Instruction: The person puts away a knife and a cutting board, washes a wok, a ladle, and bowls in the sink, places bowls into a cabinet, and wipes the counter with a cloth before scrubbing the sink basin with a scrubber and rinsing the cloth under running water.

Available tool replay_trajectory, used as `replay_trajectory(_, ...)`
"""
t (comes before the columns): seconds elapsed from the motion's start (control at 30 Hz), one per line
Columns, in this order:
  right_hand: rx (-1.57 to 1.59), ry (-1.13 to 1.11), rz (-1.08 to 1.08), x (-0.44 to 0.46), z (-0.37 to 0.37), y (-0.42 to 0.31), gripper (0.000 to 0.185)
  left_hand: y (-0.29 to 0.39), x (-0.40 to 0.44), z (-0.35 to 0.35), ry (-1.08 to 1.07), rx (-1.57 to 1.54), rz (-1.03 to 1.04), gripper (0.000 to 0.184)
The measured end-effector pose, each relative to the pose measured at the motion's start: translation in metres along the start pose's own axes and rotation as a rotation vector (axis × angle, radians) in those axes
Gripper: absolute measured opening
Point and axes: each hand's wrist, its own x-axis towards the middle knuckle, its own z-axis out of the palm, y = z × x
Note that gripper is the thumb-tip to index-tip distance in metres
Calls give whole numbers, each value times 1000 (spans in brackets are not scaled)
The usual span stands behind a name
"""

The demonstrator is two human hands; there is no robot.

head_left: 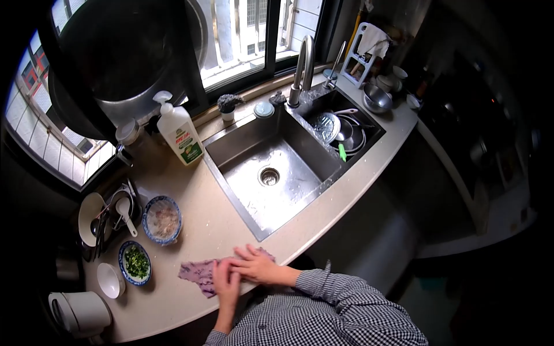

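Note:
A purple patterned cloth [199, 273] lies spread on the beige countertop, close to its front edge. My left hand [226, 280] rests on the cloth's middle with its fingers a little apart. Just right of it, my right hand [257, 266] lies flat over the cloth's right part, fingers spread, its fingertips near my left hand. Part of the cloth is hidden under both hands. Left of the cloth stand a blue-rimmed bowl of chopped greens [137, 262] and a blue-rimmed bowl with pale pinkish food [162, 221].
Behind the hands is a steel sink [271, 173]; its right basin holds pans [353, 138]. A pump bottle [181, 135] stands left of the sink. A white bowl [111, 281], a white appliance [83, 313] and a utensil rack [124, 207] line the left side.

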Motion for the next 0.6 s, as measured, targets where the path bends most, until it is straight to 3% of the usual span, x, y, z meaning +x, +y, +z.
replay_trajectory(0.03,-14,17,16,-7,-14,14,35,10,5,17,-53,160,116,45)
replay_trajectory(0.13,-4,49,39,-25,-46,58,29,46,33,51,-99,300,185,44)
replay_trajectory(0.2,63,40,15,-38,-62,91,25,62,61,70,-80,235,200,39)
replay_trajectory(0.23,51,140,-32,-39,-76,107,19,73,76,83,-68,204,199,37)
replay_trajectory(0.33,122,17,-37,-55,-105,174,21,106,118,140,-33,67,106,31)
replay_trajectory(0.47,149,185,29,-67,-201,264,17,172,200,219,-5,-197,70,28)
replay_trajectory(0.6,33,219,133,-76,-275,345,23,215,264,305,-107,-520,-180,37)
